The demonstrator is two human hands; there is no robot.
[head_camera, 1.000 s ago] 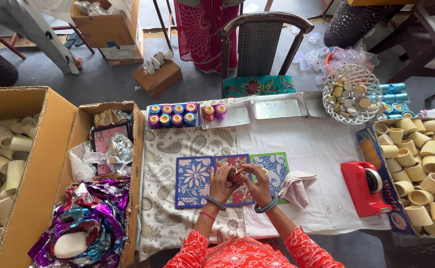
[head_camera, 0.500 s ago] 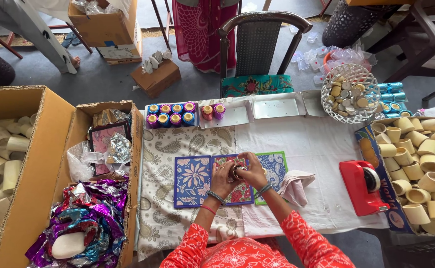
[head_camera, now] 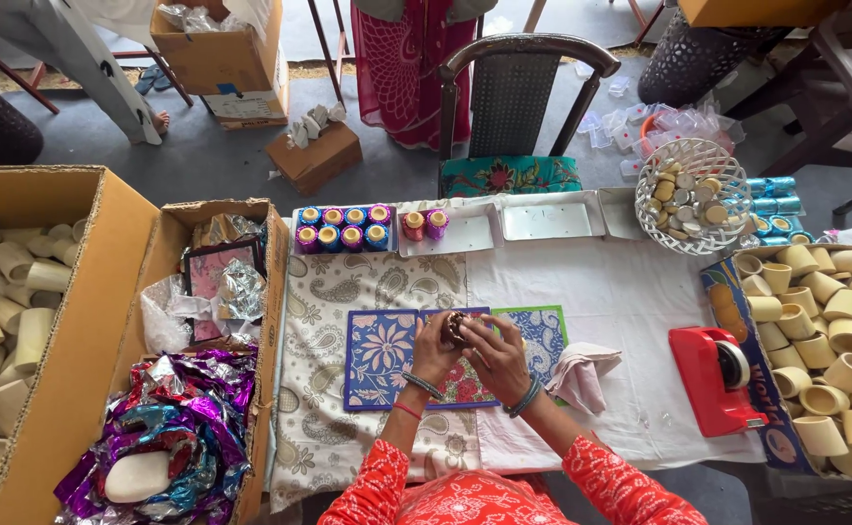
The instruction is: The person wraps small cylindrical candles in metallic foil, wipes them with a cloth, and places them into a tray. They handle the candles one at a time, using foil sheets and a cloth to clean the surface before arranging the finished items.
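Observation:
My left hand [head_camera: 435, 351] and my right hand [head_camera: 497, 356] are closed together around a small round brownish object [head_camera: 455, 329], held just above the table. Under them lie flowered square tiles: a blue one [head_camera: 379, 358], a red one partly hidden by my hands, and a green-edged one [head_camera: 541, 333]. A crumpled pinkish cloth [head_camera: 582, 375] lies just right of my right hand. Both wrists carry bangles, and the sleeves are red with a white pattern.
Trays of foil-wrapped cups [head_camera: 342, 227] and flat metal trays [head_camera: 547, 215] line the far edge. A red tape dispenser [head_camera: 718, 378] sits at right beside a box of tan cups [head_camera: 830, 332]. A wire basket [head_camera: 693, 194], cartons [head_camera: 105, 321] of cups and shiny foil, a chair [head_camera: 512, 102].
My hands stay together over the tiles and have turned the small object slightly between the fingers. Nothing else on the table has moved.

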